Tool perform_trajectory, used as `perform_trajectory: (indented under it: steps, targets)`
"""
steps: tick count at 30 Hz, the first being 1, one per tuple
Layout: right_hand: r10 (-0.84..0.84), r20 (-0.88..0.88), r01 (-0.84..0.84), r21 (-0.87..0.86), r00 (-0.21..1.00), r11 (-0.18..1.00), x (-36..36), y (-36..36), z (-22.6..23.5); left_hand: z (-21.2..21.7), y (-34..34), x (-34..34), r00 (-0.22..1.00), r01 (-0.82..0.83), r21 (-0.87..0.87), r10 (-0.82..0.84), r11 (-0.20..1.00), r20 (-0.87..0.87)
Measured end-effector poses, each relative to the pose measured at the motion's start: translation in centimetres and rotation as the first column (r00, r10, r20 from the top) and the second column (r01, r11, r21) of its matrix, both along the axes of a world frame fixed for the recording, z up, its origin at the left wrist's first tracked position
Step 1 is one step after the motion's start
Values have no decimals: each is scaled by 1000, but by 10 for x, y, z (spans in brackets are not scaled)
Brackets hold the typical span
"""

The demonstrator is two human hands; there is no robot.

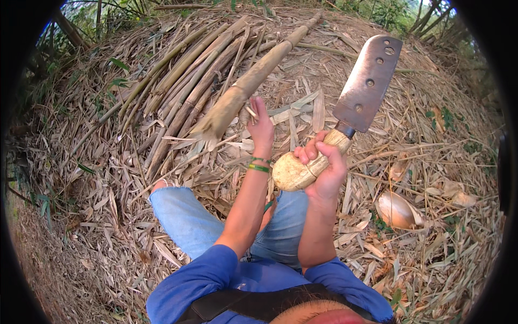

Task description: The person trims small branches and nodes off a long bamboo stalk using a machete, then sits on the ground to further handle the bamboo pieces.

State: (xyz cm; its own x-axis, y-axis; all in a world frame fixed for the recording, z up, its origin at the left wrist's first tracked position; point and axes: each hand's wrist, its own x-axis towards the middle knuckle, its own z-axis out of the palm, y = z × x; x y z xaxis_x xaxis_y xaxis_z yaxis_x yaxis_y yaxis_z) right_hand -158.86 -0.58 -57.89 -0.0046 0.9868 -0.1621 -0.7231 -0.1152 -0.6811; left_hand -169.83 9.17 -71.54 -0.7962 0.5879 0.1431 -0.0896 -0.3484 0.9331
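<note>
A long, thick bamboo pole slants from the far middle down toward me, its frayed cut end nearest my knees. My left hand grips it from the right side, close to a short side stub; most of the fingers are hidden by the pole. My right hand is wrapped round the bulbous pale wooden handle of a cleaver. The broad, dark blade with several round holes is raised, pointing up and away to the right of the pole, apart from it.
Several cut bamboo poles lie in a pile at the far left. Dry bamboo leaves cover the ground. A brown, shell-like husk lies to the right. My jeans-clad knees are just below the pole's near end. Shrubs edge the far side.
</note>
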Motion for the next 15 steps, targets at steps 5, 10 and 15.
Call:
perform_trajectory:
  steps: [5, 10, 15]
  targets:
    - [4, 29, -4, 10, 1000, 1000, 4, 8, -3, 12, 70, -13, 973, 114, 85, -94, 990, -211]
    - [-90, 74, 92, -27, 993, 995, 1, 22, -8, 90, 67, -37, 999, 41, -102, -45, 994, -29]
    - [-73, 342, 123, -126, 937, 984, -8, 42, 10, 285, 9, -84, 949, -250, -18, 241, 968, -204]
